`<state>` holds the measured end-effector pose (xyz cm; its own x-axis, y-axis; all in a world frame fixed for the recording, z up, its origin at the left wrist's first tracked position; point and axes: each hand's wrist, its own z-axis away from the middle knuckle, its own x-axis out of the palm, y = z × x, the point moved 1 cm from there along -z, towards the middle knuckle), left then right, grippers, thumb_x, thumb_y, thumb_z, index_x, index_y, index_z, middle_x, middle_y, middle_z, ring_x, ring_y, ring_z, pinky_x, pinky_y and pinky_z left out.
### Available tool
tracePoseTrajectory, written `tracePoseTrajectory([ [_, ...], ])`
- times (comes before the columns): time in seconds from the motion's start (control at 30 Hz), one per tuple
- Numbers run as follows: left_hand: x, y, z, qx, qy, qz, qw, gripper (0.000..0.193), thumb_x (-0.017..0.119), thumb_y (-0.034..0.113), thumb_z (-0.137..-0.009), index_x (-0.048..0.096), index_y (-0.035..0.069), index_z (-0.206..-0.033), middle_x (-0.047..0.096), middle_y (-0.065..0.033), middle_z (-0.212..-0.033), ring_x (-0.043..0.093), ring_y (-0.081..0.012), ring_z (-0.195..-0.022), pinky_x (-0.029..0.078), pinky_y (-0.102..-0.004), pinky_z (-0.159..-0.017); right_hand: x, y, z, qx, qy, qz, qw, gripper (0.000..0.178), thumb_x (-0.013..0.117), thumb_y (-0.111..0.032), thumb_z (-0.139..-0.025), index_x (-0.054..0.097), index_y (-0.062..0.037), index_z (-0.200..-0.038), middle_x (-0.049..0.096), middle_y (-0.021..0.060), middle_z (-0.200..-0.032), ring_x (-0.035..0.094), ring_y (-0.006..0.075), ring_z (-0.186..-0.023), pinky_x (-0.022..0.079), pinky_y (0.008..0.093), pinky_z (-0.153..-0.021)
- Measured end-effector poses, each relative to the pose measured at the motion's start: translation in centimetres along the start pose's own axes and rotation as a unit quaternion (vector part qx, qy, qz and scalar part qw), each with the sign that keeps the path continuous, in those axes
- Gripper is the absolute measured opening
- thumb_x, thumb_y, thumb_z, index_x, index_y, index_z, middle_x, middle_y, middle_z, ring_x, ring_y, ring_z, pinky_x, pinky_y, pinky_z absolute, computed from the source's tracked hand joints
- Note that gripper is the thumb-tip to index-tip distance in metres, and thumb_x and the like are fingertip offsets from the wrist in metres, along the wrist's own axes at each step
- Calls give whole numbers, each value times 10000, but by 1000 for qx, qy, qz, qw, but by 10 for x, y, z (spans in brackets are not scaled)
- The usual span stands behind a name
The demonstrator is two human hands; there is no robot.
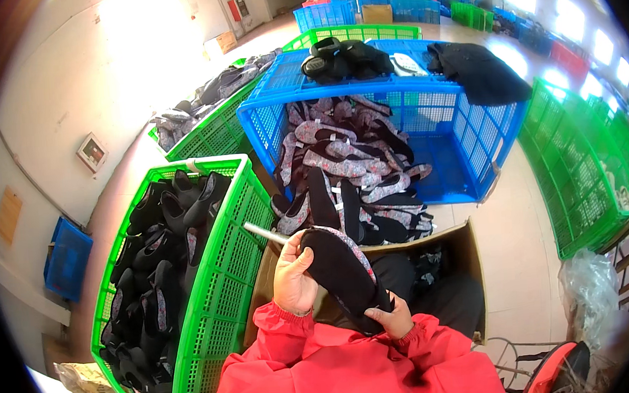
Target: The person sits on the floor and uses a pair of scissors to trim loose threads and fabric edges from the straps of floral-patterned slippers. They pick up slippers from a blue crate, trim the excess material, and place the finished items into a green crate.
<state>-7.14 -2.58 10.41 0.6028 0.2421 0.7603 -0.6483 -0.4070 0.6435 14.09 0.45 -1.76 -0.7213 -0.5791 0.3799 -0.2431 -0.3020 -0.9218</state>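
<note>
Between my hands is a black fabric shoe upper (337, 271) with a floral-patterned edge, tilted in front of my chest. My left hand (294, 278) is closed on its upper end, thumb lying on the black face. At the lower end, my right hand (392, 317) grips the upper with thumb and fingers. A pale rod (265, 233) sticks out beside the left fingers; whether that hand holds it I cannot tell. Beyond my hands, a heap of floral and black shoe uppers (340, 152) spills out of a blue plastic crate (463, 155) lying on its side.
At left stands a green crate (216, 289) full of black shoe uppers (153, 267). A cardboard box (469, 259) surrounds my legs. Dark clothing (479, 67) and black shoes (342, 58) lie on the blue crate. More green crates (575, 166) stand at right, near a clear plastic bag (590, 284).
</note>
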Motion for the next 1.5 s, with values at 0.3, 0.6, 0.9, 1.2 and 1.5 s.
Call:
tracePoseTrajectory([
  [0.3, -30, -121, 41, -89, 19, -255, 963, 548, 673, 118, -916, 377, 3, -1364, 543, -103, -1233, 552, -150, -1079, 470, -284, -911, -7, 10, -24, -103, 218, -82, 967, 337, 666, -141, -931, 581, -18, -1234, 641, 48, -1145, 595, 134, -987, 478, 286, -903],
  [0.6, -31, -141, 60, -215, 65, -366, 903, 582, 691, 219, -920, 372, -25, -1342, 593, -117, -1171, 598, -153, -999, 545, -283, -768, -5, 6, -31, -114, 283, -75, 949, 376, 606, -250, -976, 565, 16, -1239, 630, 61, -1185, 582, 158, -1035, 452, 294, -934],
  [0.9, -39, -156, 53, -204, 81, -158, 963, 465, 641, 71, -933, 407, -49, -1316, 578, -109, -1229, 558, -160, -1121, 454, -297, -976, -11, 15, -37, -119, 284, -31, 951, 402, 629, -330, -965, 586, 8, -1177, 662, 66, -1115, 602, 162, -984, 470, 306, -889],
  [1.2, -39, -154, 35, -236, 102, -66, 964, 373, 607, 33, -929, 485, 33, -1282, 596, -77, -1215, 589, -173, -1093, 469, -318, -961, -20, 20, -45, -122, 233, -20, 965, 356, 628, -239, -959, 573, 2, -1216, 657, 78, -1138, 601, 150, -1003, 458, 282, -902],
  [1.5, -39, -22, -146, 64, 95, -250, 962, 253, 458, 169, -1023, 508, 59, -1245, 648, -50, -1115, 658, -153, -896, 554, -293, -733, -27, 33, -54, -14, 215, -77, 974, 219, 554, -20, -954, 571, 21, -1169, 676, 108, -1064, 622, 109, -849, 501, 237, -802],
])
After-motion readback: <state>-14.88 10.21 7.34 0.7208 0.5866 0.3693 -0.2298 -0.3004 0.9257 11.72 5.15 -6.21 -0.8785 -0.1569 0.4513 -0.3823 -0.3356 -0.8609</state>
